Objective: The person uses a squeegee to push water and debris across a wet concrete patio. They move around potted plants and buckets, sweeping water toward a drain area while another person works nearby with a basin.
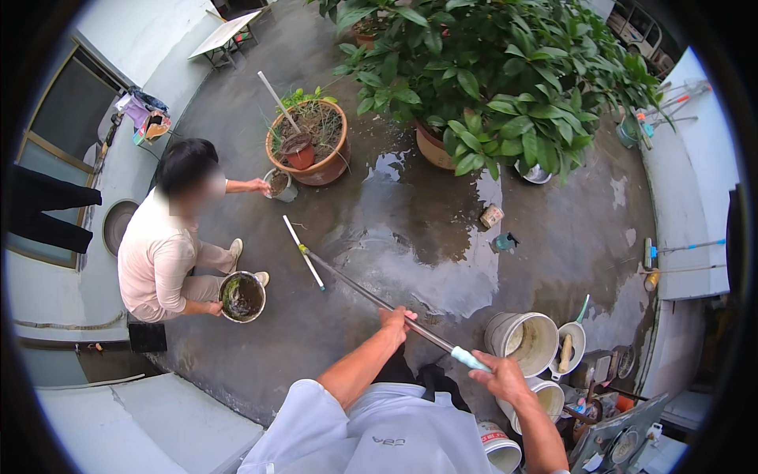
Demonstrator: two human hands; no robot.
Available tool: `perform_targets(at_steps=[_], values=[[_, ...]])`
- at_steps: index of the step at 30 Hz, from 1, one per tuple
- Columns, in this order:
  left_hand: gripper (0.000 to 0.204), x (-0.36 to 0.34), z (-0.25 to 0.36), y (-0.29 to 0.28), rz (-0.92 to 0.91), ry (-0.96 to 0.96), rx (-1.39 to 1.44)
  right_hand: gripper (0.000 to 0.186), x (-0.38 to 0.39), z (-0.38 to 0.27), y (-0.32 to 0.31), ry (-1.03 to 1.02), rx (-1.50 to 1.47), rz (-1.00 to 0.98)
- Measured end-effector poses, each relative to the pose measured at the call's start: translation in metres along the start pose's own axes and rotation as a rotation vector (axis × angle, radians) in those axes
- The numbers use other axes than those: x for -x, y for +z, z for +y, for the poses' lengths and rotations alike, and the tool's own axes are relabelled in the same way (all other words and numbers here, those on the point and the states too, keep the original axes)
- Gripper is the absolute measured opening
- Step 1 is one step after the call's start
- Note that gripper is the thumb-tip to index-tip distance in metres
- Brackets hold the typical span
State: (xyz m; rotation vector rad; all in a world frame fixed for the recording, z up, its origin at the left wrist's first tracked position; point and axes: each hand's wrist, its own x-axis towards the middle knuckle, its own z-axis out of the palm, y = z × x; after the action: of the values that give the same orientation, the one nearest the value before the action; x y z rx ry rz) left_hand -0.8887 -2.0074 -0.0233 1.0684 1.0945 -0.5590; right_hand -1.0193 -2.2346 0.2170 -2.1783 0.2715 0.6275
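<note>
A floor squeegee (303,250) with a long metal handle and a white blade rests on the wet concrete floor (316,347), ahead and to the left of me. My left hand (397,318) is wrapped round the middle of its handle. Farther back, my right hand (502,376) grips the pale blue end. A shallow sheet of water (410,265) lies right of the blade. On the left, a crouching person (166,253) holds a bucket of dark water (242,298) in one hand. That person's other hand reaches to a small pale pot (280,186).
A large orange planter (325,167) and a leafy potted plant (505,95) stand ahead. A tipped container (491,216) and a teal bottle (505,242) are on the floor. White buckets (523,341) crowd my right side. A long brush (650,253) leans by the right wall.
</note>
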Motion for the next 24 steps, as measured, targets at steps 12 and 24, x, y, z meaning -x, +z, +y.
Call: perform_targets(at_steps=[12,24], values=[[0.022,-0.030,0.071,-0.052,0.137,0.019,0.026,0.048,-0.076,-0.061,0.042,-0.019,0.052,-0.124],[0.031,-0.042,0.077,-0.059,0.130,0.016,0.111,0.046,-0.091,-0.074,0.040,-0.033,0.045,-0.135]])
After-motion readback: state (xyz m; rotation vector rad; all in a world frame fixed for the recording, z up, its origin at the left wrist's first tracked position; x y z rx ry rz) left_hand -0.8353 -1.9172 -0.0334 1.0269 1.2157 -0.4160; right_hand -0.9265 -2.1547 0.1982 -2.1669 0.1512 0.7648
